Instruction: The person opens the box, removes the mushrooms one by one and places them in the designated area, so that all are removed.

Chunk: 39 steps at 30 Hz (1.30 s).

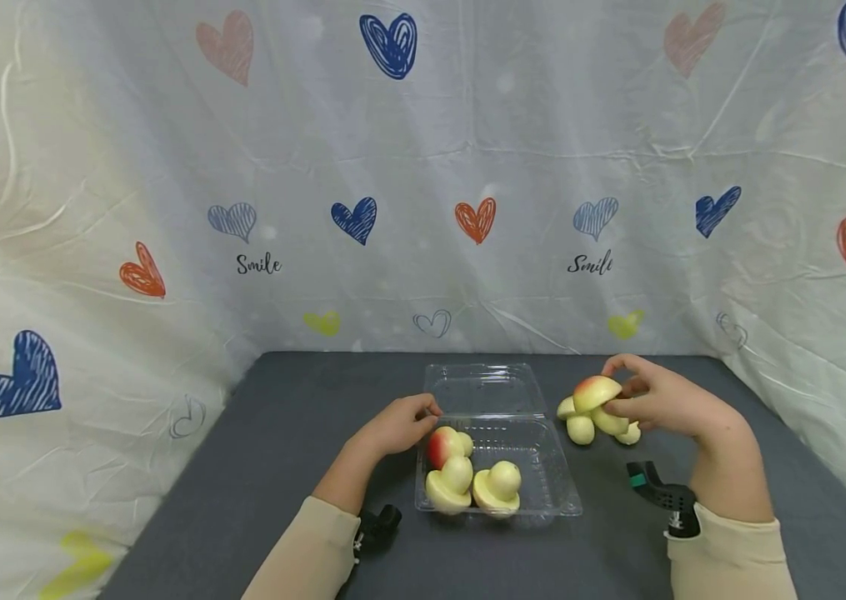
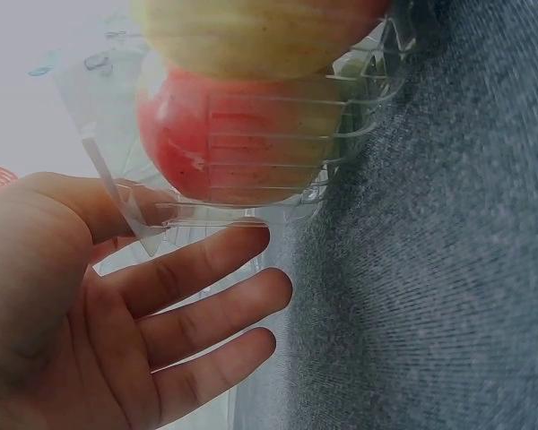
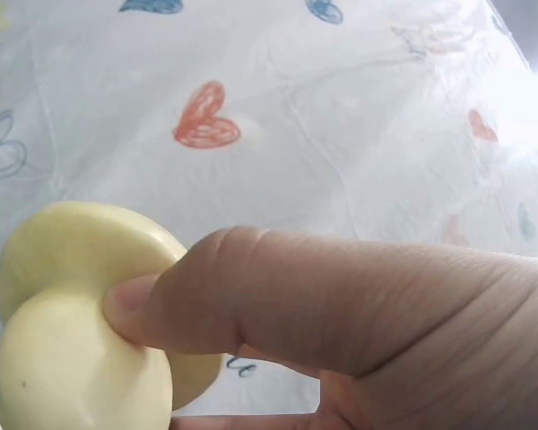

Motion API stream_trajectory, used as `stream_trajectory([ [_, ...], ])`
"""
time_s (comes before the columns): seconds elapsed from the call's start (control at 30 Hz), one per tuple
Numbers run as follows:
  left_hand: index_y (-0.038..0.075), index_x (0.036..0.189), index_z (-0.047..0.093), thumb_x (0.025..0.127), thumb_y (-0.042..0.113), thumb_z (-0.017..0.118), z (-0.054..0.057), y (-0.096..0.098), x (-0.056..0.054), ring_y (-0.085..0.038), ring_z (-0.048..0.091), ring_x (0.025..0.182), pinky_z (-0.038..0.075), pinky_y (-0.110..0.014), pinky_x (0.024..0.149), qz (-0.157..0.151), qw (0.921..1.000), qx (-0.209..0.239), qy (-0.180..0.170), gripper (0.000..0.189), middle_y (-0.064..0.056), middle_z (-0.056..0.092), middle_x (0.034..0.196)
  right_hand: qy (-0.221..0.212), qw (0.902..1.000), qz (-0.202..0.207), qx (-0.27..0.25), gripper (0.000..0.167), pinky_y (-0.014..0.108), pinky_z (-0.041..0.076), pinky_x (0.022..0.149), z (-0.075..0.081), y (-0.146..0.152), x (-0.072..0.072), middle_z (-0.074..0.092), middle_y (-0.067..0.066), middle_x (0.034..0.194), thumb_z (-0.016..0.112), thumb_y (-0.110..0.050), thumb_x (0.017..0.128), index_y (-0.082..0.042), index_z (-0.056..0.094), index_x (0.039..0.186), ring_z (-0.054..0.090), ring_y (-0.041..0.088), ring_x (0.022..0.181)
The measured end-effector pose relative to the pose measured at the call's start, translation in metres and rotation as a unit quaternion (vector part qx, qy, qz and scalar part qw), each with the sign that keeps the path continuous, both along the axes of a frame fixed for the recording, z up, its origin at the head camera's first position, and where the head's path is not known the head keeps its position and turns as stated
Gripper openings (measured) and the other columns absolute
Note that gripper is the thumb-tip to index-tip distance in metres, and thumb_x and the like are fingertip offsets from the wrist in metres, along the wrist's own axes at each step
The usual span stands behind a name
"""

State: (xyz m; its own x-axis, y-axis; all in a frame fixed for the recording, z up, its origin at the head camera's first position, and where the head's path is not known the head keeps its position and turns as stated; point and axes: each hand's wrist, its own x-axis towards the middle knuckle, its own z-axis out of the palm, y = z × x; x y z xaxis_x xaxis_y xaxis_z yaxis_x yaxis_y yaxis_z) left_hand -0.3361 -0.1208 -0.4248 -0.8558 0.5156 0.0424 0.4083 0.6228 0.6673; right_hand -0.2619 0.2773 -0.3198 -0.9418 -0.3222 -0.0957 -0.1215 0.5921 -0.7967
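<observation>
My left hand (image 1: 402,423) is at the left edge of a clear plastic box (image 1: 543,467). In the left wrist view its thumb and index finger pinch the rim, the other fingers spread outside the wall. Inside the box lie three toy mushrooms (image 1: 449,487) with pale yellow stems and red-and-yellow caps, grouped left and front. To the right of the box, my right hand (image 1: 666,400) grips another mushroom (image 1: 597,392), cap upward. The right wrist view has the thumb pressed on the pale mushroom (image 3: 72,358) where stem meets cap; the other fingers are mostly hidden.
The box's lid (image 1: 483,389) lies folded back behind it. More mushrooms (image 1: 580,430) sit on the dark table (image 1: 317,417) below my right hand. A white curtain (image 1: 407,283) printed with hearts hangs behind the table and along both sides.
</observation>
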Motion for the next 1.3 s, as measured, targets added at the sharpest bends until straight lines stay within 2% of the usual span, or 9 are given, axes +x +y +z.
stream_trajectory([
  [0.33, 0.009, 0.117, 0.064, 0.107, 0.015, 0.055, -0.002, 0.0, -0.001, -0.016, 0.06, 0.076, 0.052, -0.037, 0.069, 0.0, 1.0, 0.003, -0.007, 0.014, -0.004, 0.067, 0.098, 0.006, 0.9987, -0.05, 0.004, 0.056, 0.047, 0.055, 0.082, -0.007, 0.022, -0.004, 0.067, 0.017, 0.113, 0.07, -0.025, 0.1, -0.002, 0.038, 0.14, 0.07, 0.029, 0.094],
  [0.57, 0.007, 0.118, 0.064, 0.108, 0.014, 0.055, 0.0, -0.001, 0.0, -0.017, 0.06, 0.077, 0.052, -0.037, 0.069, -0.004, 1.0, 0.003, -0.005, 0.016, -0.004, 0.067, 0.099, 0.011, 0.9967, -0.072, 0.036, 0.072, 0.046, 0.056, 0.084, -0.009, 0.034, -0.004, 0.06, 0.029, 0.124, 0.066, -0.028, 0.102, 0.003, 0.029, 0.156, 0.067, 0.027, 0.098],
  [0.73, 0.008, 0.118, 0.064, 0.107, 0.014, 0.055, -0.001, -0.001, 0.0, -0.016, 0.06, 0.076, 0.053, -0.037, 0.069, -0.003, 1.0, -0.001, -0.001, 0.015, -0.004, 0.067, 0.099, 0.009, 0.9927, -0.108, 0.054, 0.069, 0.045, 0.056, 0.082, -0.012, 0.044, -0.008, 0.055, 0.035, 0.128, 0.064, -0.028, 0.103, 0.006, 0.031, 0.154, 0.068, 0.026, 0.095],
  [0.9, 0.009, 0.117, 0.064, 0.107, 0.015, 0.055, 0.0, -0.001, 0.0, -0.017, 0.06, 0.076, 0.052, -0.037, 0.069, -0.001, 1.0, -0.002, -0.002, 0.015, -0.004, 0.067, 0.098, -0.003, 0.9891, -0.133, 0.063, 0.07, 0.056, 0.054, 0.086, -0.013, 0.053, -0.009, 0.056, 0.036, 0.13, 0.062, -0.029, 0.104, 0.008, 0.028, 0.153, 0.07, 0.033, 0.1],
  [1.1, 0.008, 0.117, 0.064, 0.107, 0.015, 0.055, 0.001, 0.0, -0.001, -0.017, 0.06, 0.076, 0.052, -0.037, 0.07, 0.003, 1.0, -0.002, -0.003, 0.015, -0.003, 0.067, 0.098, -0.027, 0.9852, -0.156, 0.066, 0.083, 0.06, 0.052, 0.088, -0.019, 0.065, -0.01, 0.05, 0.038, 0.135, 0.062, -0.035, 0.103, 0.011, 0.018, 0.156, 0.068, 0.039, 0.106],
  [1.2, 0.008, 0.117, 0.064, 0.107, 0.015, 0.055, 0.0, 0.0, -0.001, -0.016, 0.06, 0.076, 0.052, -0.037, 0.07, 0.002, 1.0, -0.003, -0.004, 0.015, -0.003, 0.067, 0.099, -0.038, 0.9823, -0.169, 0.071, 0.09, 0.059, 0.052, 0.088, -0.024, 0.071, -0.012, 0.044, 0.041, 0.137, 0.063, -0.04, 0.102, 0.014, 0.014, 0.155, 0.069, 0.038, 0.104],
  [1.3, 0.009, 0.117, 0.064, 0.107, 0.015, 0.055, 0.0, 0.001, -0.001, -0.017, 0.06, 0.076, 0.052, -0.037, 0.07, 0.001, 1.0, -0.004, -0.004, 0.015, -0.004, 0.067, 0.099, -0.048, 0.9787, -0.187, 0.069, 0.093, 0.059, 0.052, 0.088, -0.031, 0.078, -0.014, 0.045, 0.04, 0.134, 0.065, -0.042, 0.1, 0.014, 0.015, 0.154, 0.069, 0.036, 0.102],
])
